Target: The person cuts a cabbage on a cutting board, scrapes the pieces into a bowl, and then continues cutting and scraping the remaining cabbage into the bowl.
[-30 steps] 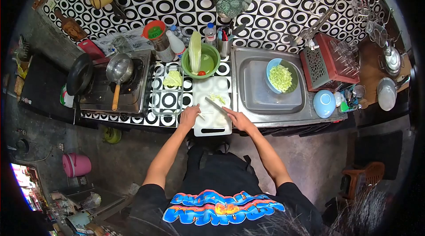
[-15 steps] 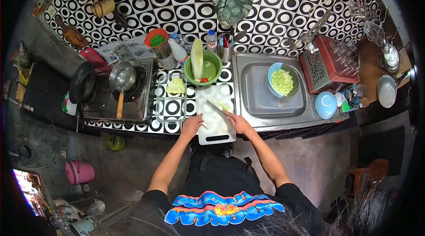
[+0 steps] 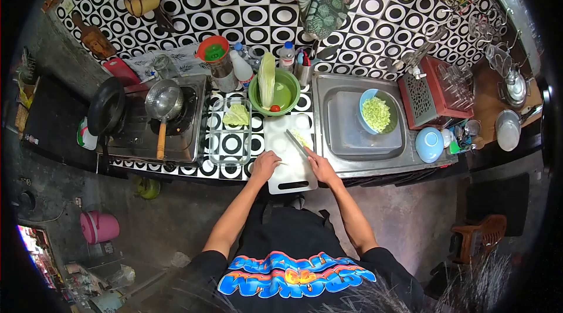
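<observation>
At ten o'clock from the board (image 3: 275,137), a wooden-handled pan (image 3: 163,100) sits on the stove (image 3: 132,140). Nearer, also around ten o'clock, the glass dish (image 3: 214,157) holds a pale green leaf (image 3: 236,114). The left hand (image 3: 267,166) is over the board's nine o'clock edge, its fingers pinched at a thin pale piece (image 3: 282,163); they reach slightly farther onto the board than in the earlier frame. Just beyond the board's twelve o'clock end, the green bowl (image 3: 287,93) holds a cabbage wedge (image 3: 267,81) and a tomato (image 3: 275,108). On the board, the knife (image 3: 297,142) lies beside chopped bits (image 3: 300,137); its blade has shifted right and now points closer to eleven o'clock. The right hand (image 3: 321,169), fingers closed round the handle, has moved with it. At two o'clock, shredded cabbage (image 3: 375,114) fills a blue bowl (image 3: 365,100) in the sink (image 3: 343,153).
</observation>
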{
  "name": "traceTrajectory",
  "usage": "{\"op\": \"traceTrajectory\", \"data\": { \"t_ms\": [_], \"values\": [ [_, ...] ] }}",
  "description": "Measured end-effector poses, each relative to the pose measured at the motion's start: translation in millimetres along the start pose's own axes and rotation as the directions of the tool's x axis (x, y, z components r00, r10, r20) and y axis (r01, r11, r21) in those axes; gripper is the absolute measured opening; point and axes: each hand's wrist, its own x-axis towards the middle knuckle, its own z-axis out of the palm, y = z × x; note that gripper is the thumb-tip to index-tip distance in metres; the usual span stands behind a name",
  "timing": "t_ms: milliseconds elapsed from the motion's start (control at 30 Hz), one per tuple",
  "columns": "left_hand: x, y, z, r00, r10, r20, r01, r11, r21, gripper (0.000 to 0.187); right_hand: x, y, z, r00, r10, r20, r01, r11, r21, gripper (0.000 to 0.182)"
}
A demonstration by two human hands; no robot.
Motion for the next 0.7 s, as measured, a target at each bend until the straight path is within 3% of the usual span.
{"op": "traceTrajectory", "data": {
  "t_ms": [133,300,400,500,633,700],
  "values": [
    [8.4,4.1,-1.1,1.0,-0.01,0.008,0.01,1.0,0.015,0.01,-12.3,15.7,-25.1,0.991,-0.091,0.096,0.083,0.993,0.085,0.044],
    [14.8,2.9,-0.4,0.999,-0.006,0.051,0.007,1.0,-0.024,0.02,-8.1,15.7,-54.3,0.94,0.077,0.333,-0.015,0.982,-0.186,0.045],
    [8.3,0.0,-7.6,0.998,-0.002,0.066,0.005,0.999,-0.052,0.034,9.9,14.1,-45.4,0.978,-0.037,0.208,0.095,0.957,-0.273,0.043],
    [0.5,-9.0,-13.0,0.999,-0.006,0.044,0.009,0.998,-0.055,0.038,22.4,9.9,-33.3,0.993,-0.09,0.073,0.101,0.98,-0.172,0.042],
    [-1.4,-14.5,-17.9,0.999,-0.025,0.031,0.028,0.996,-0.084,0.037,7.7,-3.0,-16.4,1.0,0.009,-0.021,-0.01,0.998,-0.062,0.042],
    [-2.8,-13.8,-20.2,0.998,-0.065,0.02,0.067,0.993,-0.094,0.036,-5.3,0.4,-6.3,0.998,-0.01,-0.055,0.01,1.0,0.011,0.041]
  ]
}}
